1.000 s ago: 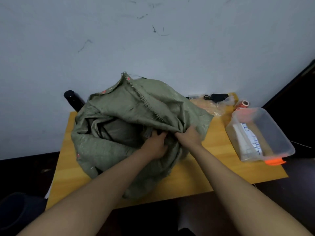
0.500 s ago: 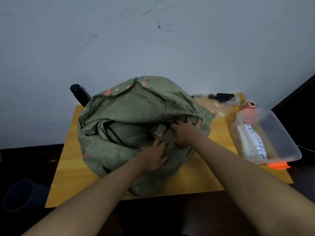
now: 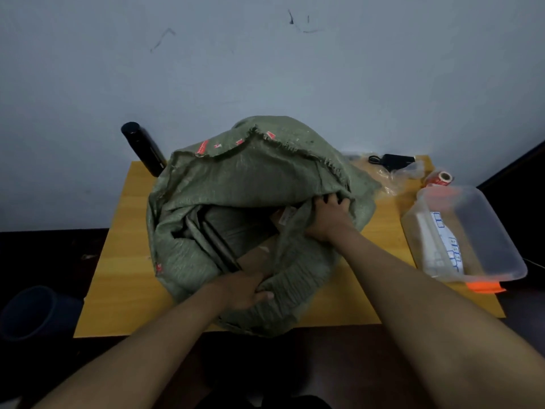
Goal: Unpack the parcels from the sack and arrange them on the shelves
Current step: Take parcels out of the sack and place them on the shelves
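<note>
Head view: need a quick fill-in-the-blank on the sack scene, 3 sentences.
1. Both hands grip the mouth of the green ____.
2. The sack sits on a wooden ____.
3. The clear tub lies on the person's ____ side of the sack.

The left hand holds the near edge, the right hand the far edge.

Missing: sack; table; right

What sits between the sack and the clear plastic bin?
In the head view, only bare table separates the sack from the clear bin.
</note>
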